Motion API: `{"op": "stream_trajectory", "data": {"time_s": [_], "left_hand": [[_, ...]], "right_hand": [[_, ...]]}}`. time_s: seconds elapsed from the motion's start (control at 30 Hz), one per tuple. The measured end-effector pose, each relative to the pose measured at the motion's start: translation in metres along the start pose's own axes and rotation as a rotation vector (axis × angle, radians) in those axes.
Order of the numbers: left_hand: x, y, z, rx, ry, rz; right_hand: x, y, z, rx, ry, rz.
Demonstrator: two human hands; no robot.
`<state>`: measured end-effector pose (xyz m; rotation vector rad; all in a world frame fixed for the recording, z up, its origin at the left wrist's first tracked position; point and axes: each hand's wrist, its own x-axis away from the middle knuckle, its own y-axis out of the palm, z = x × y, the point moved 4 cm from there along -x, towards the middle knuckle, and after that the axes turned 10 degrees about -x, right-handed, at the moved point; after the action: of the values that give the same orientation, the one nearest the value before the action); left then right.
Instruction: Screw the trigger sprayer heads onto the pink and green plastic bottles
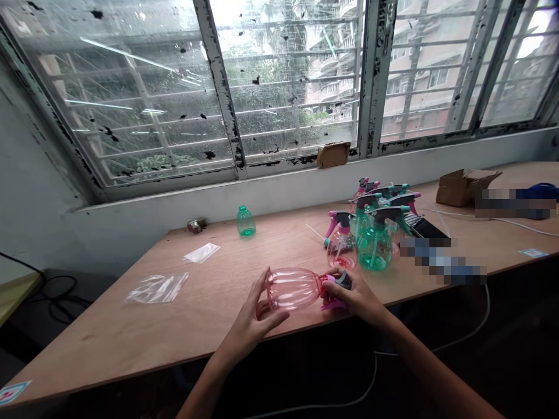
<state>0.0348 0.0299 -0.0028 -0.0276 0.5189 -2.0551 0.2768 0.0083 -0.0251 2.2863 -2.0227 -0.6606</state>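
Observation:
A clear pink spray bottle (293,288) lies sideways in the air over the table's front edge, its base to the left. My left hand (257,314) cups the base, with the thumb along the near side and fingers behind. Around the neck and the grey-and-pink spray head at the other end, my right hand (351,294) is closed. The pink trigger points down towards me below those fingers. Just beyond my right hand stand a pink spray bottle (342,247) and a green spray bottle (374,247), both upright with heads on.
Several more spray bottles crowd behind those two. A headless green bottle (246,222) stands near the back wall. Plastic bags (159,288) lie on the left of the wooden table (109,331). A cardboard box (463,187) and a white cable are at the right.

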Motion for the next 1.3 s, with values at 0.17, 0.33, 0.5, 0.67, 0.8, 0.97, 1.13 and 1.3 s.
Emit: {"op": "stream_trajectory", "data": {"time_s": [0.17, 0.33, 0.5, 0.67, 0.8, 0.97, 1.13, 1.3], "left_hand": [[0.0013, 0.0006, 0.0007, -0.016, 0.04, -0.002], [-0.0015, -0.0021, 0.0018, -0.019, -0.026, 0.053], [-0.0023, -0.0026, -0.0004, -0.013, 0.011, 0.059], [-0.0012, -0.0015, -0.0033, -0.078, 0.064, 0.004], [-0.0008, 0.0006, -0.0022, -0.076, 0.08, -0.019], [0.0021, 0.0035, 0.0029, -0.075, -0.003, -0.012], [0.0009, 0.0034, 0.003, -0.072, -0.036, 0.0], [-0.0009, 0.0034, 0.0, -0.062, 0.032, 0.014]], "right_hand": [[-0.0006, -0.0021, 0.0018, -0.014, -0.013, -0.004], [0.0015, -0.0018, 0.0035, 0.046, 0.017, -0.017], [0.0021, -0.0012, 0.0023, 0.054, 0.037, -0.007], [0.0009, -0.0012, 0.0014, 0.064, 0.017, -0.013], [0.0007, -0.002, 0.0039, 0.049, 0.036, -0.021], [0.0002, -0.0033, 0.0037, 0.072, 0.013, -0.017], [0.0, -0.0038, 0.0031, 0.075, 0.01, -0.001], [0.0004, -0.0031, 0.0032, 0.053, -0.004, -0.008]]}}
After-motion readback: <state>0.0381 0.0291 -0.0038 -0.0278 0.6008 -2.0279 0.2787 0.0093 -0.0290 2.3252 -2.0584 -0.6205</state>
